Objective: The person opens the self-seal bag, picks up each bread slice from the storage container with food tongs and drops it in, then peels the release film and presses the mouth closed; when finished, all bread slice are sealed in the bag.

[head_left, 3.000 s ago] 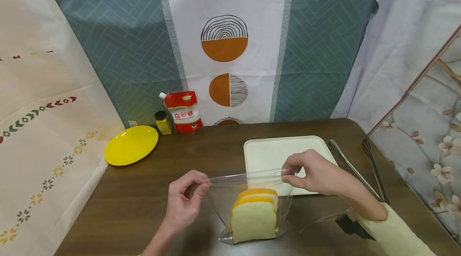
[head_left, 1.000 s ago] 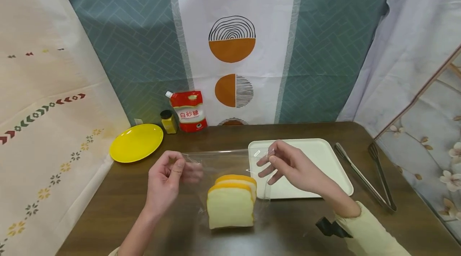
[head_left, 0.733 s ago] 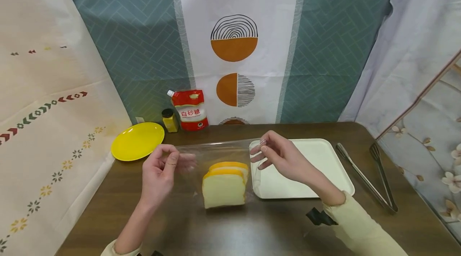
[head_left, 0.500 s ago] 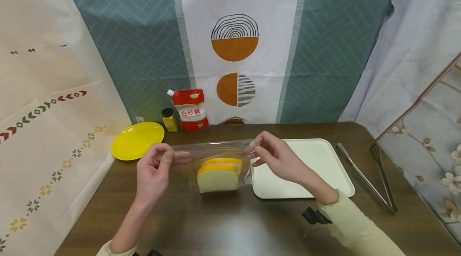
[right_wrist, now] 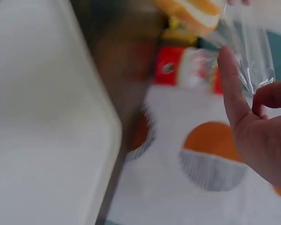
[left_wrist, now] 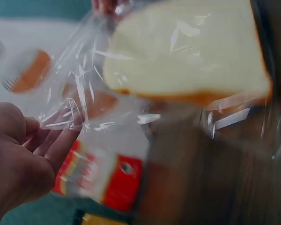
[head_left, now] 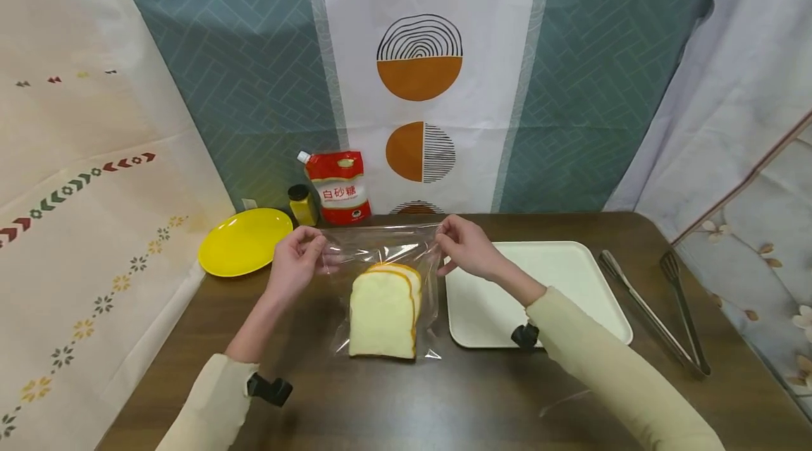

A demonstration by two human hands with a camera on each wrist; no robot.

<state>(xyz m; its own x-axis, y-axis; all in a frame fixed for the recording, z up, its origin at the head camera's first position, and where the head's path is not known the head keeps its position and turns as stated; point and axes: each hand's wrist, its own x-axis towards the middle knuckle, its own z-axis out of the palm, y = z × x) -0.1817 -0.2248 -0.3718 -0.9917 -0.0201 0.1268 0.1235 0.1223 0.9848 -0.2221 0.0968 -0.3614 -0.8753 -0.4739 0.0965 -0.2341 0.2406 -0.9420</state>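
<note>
A clear plastic bag hangs stretched between my two hands, its top edge running level from one to the other. Inside it stand two slices of bread, pale with orange-brown crust, one partly behind the other. My left hand pinches the bag's upper left corner between thumb and fingers. At the upper right corner, my right hand pinches the film with thumb and forefinger. In the left wrist view, the front slice shows through shiny, creased film. The right wrist view shows the film bunched at my fingertips.
A white tray lies to the right, partly under my right forearm. Metal tongs lie beyond it. At the back left are a yellow plate, a yellow jar with a black lid and a red-and-white pouch.
Both hands have moved away from me and left, carrying the bag with the bread. The slices, foreshortened half a second ago, now face me more fully. Both corners stay pinched.
</note>
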